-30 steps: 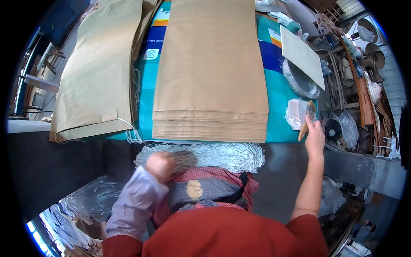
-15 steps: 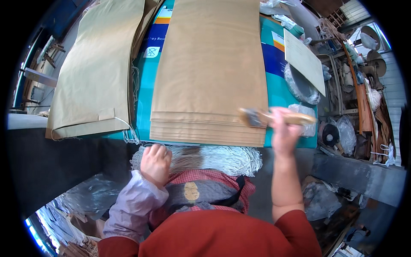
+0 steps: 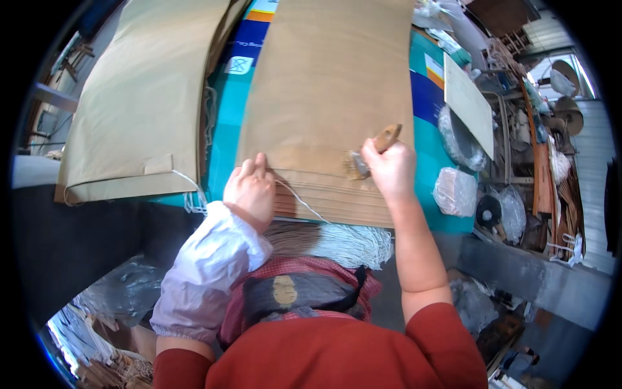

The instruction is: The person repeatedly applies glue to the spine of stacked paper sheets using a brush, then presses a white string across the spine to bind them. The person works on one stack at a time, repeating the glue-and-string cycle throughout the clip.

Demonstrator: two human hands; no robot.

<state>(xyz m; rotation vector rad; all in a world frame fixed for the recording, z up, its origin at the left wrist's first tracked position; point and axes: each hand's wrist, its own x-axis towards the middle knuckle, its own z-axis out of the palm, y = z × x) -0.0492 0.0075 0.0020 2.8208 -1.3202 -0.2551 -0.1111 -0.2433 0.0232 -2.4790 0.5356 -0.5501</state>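
Since the earlier frame, the left hand (image 3: 251,191) has been moved up onto the brown paper stack (image 3: 330,97), its fingers pressed on a white cord (image 3: 304,204). A wooden-handled brush (image 3: 370,152) is gripped in the right hand (image 3: 389,170), bristles touching the stack's edge just left of those fingers.

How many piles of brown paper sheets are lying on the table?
2: one pile of brown paper sheets lies in the middle under both hands, a second pile at the left. More may be hidden.
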